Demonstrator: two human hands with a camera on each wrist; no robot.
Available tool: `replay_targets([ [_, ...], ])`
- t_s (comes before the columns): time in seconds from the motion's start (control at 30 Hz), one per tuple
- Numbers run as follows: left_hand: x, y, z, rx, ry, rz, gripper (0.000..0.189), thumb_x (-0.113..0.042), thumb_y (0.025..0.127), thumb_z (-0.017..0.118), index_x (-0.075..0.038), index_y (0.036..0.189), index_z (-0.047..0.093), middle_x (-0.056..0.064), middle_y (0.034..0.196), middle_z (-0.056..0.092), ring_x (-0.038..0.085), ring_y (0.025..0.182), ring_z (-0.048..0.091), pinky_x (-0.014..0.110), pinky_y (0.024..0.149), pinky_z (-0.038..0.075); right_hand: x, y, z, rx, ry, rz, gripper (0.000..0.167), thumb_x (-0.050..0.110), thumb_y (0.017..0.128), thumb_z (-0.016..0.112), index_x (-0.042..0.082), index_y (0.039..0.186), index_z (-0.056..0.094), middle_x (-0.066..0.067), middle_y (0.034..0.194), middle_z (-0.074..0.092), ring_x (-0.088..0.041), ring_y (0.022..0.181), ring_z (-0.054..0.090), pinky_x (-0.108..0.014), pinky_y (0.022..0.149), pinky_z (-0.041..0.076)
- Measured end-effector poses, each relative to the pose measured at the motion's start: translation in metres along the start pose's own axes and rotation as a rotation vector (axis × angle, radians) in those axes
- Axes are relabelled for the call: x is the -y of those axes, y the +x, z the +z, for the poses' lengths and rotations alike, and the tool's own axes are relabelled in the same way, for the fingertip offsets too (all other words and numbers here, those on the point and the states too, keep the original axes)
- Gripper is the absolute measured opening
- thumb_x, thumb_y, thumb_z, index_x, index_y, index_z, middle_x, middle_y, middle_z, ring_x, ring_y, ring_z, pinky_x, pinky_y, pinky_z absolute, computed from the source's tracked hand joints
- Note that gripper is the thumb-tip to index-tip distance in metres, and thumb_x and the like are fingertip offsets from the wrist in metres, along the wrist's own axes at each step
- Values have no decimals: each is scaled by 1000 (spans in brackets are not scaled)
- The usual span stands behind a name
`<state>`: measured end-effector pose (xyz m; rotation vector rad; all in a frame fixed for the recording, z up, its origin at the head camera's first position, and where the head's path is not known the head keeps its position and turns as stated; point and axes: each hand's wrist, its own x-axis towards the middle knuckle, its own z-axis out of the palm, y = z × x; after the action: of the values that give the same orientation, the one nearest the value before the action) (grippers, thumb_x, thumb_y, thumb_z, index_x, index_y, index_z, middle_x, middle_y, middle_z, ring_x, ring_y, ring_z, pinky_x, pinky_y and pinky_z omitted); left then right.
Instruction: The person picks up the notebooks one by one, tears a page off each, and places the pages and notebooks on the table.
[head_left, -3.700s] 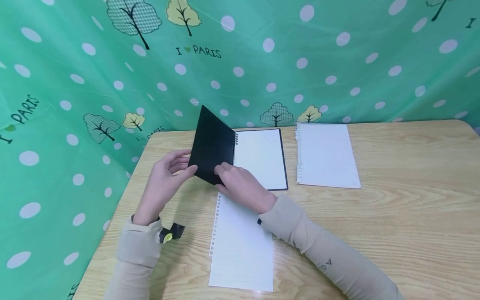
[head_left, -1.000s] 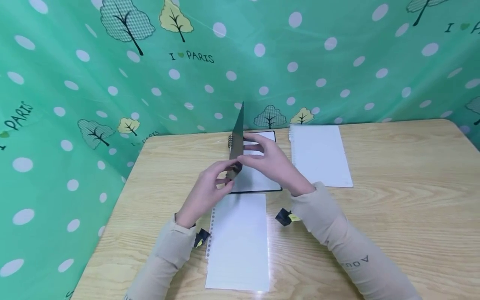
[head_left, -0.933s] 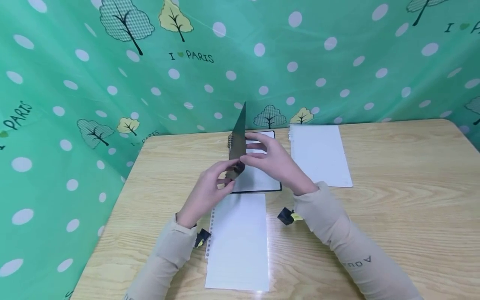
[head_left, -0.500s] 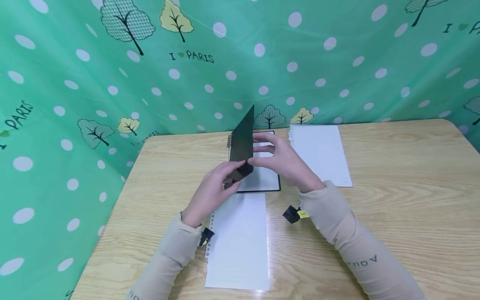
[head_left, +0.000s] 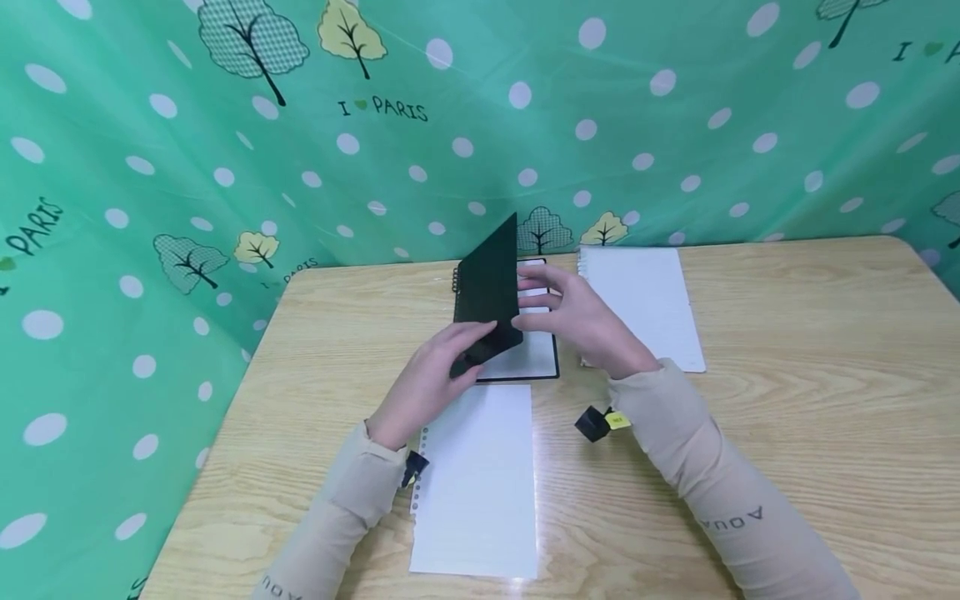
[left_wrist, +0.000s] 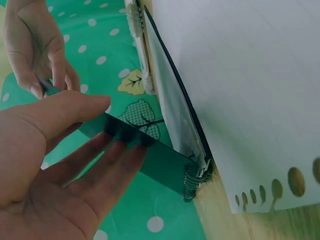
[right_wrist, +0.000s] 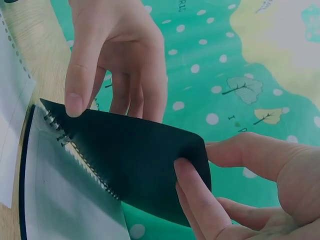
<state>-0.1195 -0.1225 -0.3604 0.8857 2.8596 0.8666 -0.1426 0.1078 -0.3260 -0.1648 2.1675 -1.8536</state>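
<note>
I hold the black cover (head_left: 487, 287) raised over the notebook (head_left: 534, 358), slanting rightward from the spiral binding (head_left: 455, 279) on the notebook's left side; two hands seem meant to steady so thin a panel at its near and outer edges. My left hand (head_left: 427, 379) pinches its near edge, thumb on the inner face, fingers on the outer. My right hand (head_left: 577, 321) pinches its free edge, fingertips inside, thumb outside. Both grips are narrow, barely the cover's thickness. The punched sheet (head_left: 472, 492) lies nearer me than the notebook, the white paper (head_left: 641, 308) to its right, probably leaving the cover room to swing.
</note>
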Motion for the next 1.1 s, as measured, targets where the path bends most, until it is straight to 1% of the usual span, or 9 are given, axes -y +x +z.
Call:
replay_targets([
  [0.1,1,1,1,17,23,12,64,-5,90,72,-22,147,49,3,143,53,23,134,50,41,109,44,-3,0,-2,-7,1,22,73,4,88,72,13,151,36,-8,140,47,-24,127,55,-40,101,51],
  [0.3,3,2,2,59,43,-14,63,-8,91,71,-24,148,48,3,146,51,24,136,48,42,111,43,-5,-3,-5,-30,-34,62,71,5,88,72,13,150,38,-8,137,49,-24,125,57,-42,103,50],
  [0.53,7,-1,3,93,45,-28,61,-11,91,72,-25,147,50,2,149,49,26,138,47,44,111,42,-7,-6,-7,-9,-72,95,67,4,89,70,11,148,39,-11,134,50,-27,121,60,-44,101,51],
  [0.7,10,-1,4,111,72,-32,59,-13,92,72,-24,146,51,3,151,47,27,140,45,46,111,41,-9,-4,-10,-6,-108,104,66,2,89,70,10,147,39,-13,131,50,-29,119,60,-45,101,51],
  [0.77,11,0,5,121,81,-35,58,-13,92,72,-25,145,52,4,152,46,27,140,44,46,112,41,-10,-3,-12,-1,-135,107,65,2,89,70,10,147,40,-14,130,50,-30,119,59,-46,101,51],
  [0.97,16,0,7,155,82,-33,52,-16,95,69,-27,144,54,3,153,45,26,141,42,47,113,39,-13,-3,-19,21,-261,122,64,5,90,70,11,146,40,-14,131,52,-31,119,60,-48,100,51],
  [1.1,18,0,8,164,90,-26,48,-16,96,66,-27,142,56,3,153,45,26,142,42,47,114,38,-13,-2,-20,35,-307,127,64,4,89,70,8,145,40,-15,130,53,-32,117,60,-47,97,52],
])
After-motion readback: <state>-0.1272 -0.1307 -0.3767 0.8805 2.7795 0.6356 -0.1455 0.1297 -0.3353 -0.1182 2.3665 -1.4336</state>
